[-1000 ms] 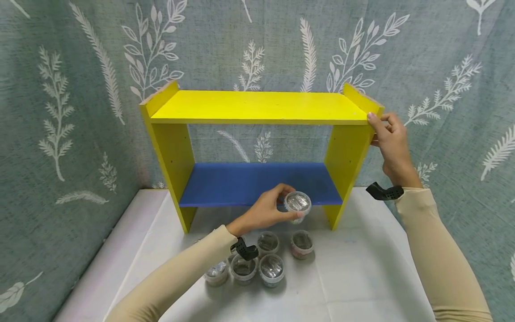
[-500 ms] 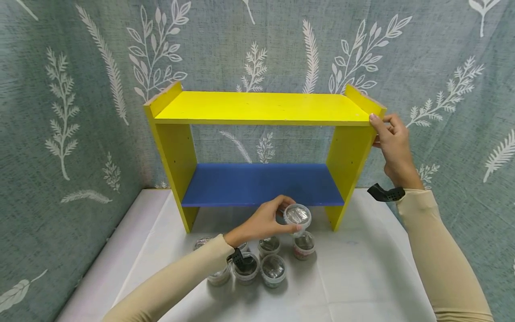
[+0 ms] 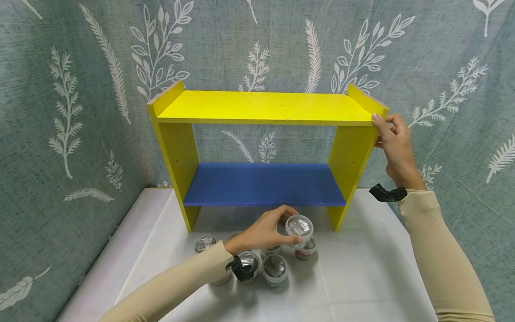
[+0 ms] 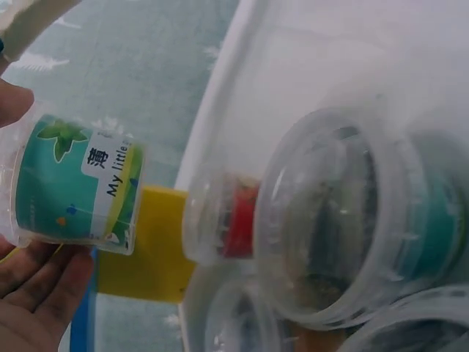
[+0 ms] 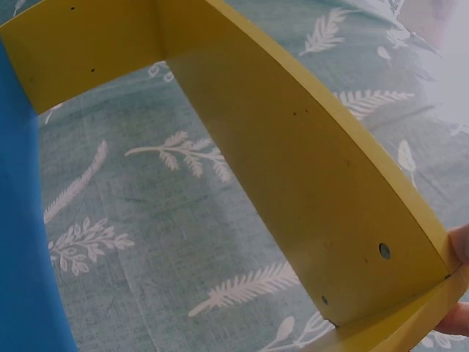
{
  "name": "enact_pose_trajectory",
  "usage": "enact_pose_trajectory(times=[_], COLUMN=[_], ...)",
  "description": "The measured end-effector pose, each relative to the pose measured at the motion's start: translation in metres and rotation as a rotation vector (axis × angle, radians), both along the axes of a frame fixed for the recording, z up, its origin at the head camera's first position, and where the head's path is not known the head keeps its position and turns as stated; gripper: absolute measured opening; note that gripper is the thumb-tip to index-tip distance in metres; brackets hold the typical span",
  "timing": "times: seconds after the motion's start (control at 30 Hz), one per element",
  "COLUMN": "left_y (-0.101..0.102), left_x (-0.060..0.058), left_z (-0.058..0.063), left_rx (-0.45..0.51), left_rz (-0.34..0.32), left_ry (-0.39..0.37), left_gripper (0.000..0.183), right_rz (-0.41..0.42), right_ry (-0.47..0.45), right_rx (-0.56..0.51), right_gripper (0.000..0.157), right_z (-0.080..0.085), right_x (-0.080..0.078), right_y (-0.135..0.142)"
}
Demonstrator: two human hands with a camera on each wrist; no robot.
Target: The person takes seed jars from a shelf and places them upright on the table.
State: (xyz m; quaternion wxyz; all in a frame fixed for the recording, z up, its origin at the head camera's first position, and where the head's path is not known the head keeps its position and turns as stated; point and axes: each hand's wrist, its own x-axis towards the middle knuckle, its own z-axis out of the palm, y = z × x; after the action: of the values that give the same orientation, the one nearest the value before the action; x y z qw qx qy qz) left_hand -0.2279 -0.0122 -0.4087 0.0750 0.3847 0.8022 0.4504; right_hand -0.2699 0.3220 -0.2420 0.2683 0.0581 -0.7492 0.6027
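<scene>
My left hand (image 3: 263, 230) grips a small clear lidded plastic tub (image 3: 299, 227) between thumb and fingers. In the left wrist view this tub (image 4: 77, 183) shows a green label with a leaf and the words "My little". It is held just in front of and above a red-labelled tub (image 3: 306, 251), partly covering it in the head view. My right hand (image 3: 397, 150) holds the upper right edge of a yellow shelf unit (image 3: 261, 107), thumb at the front. In the right wrist view, only fingertips (image 5: 460, 246) show at the unit's corner.
Several similar tubs (image 3: 275, 269) stand on the white-covered table (image 3: 354, 277), some partly hidden behind my left forearm. A blue lower shelf board (image 3: 263, 183) spans the unit above the tabletop. Patterned green cloth (image 3: 100, 147) hangs behind and at both sides.
My left hand has lowered the tub from in front of the blue board's edge toward the standing tubs. The right hand keeps its hold. The whole scene has shifted slightly right in the view.
</scene>
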Motion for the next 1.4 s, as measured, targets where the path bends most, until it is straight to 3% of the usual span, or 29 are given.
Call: enact_pose_trajectory(times=[0.47, 0.67, 1.17, 1.4], left_y=[0.007, 0.008, 0.01, 0.013], left_x=[0.015, 0.018, 0.019, 0.022], left_z=[-0.012, -0.019, -0.03, -0.042], left_rx=[-0.007, -0.008, -0.021, -0.016], left_rz=[-0.076, -0.086, -0.15, -0.18], left_ry=[-0.005, -0.031, -0.01, 0.018], left_gripper=[0.059, 0.059, 0.059, 0.055], right_rz=[0.005, 0.004, 0.012, -0.007], right_ry=[-0.004, 0.007, -0.003, 0.013], right_rx=[-0.027, -0.032, -0.043, -0.021], right_gripper=[0.027, 0.026, 0.028, 0.027], right_z=[-0.001, 0.0, 0.003, 0.0], right_x=[0.002, 0.001, 0.001, 0.001], right_y=[0.005, 0.005, 0.003, 0.0])
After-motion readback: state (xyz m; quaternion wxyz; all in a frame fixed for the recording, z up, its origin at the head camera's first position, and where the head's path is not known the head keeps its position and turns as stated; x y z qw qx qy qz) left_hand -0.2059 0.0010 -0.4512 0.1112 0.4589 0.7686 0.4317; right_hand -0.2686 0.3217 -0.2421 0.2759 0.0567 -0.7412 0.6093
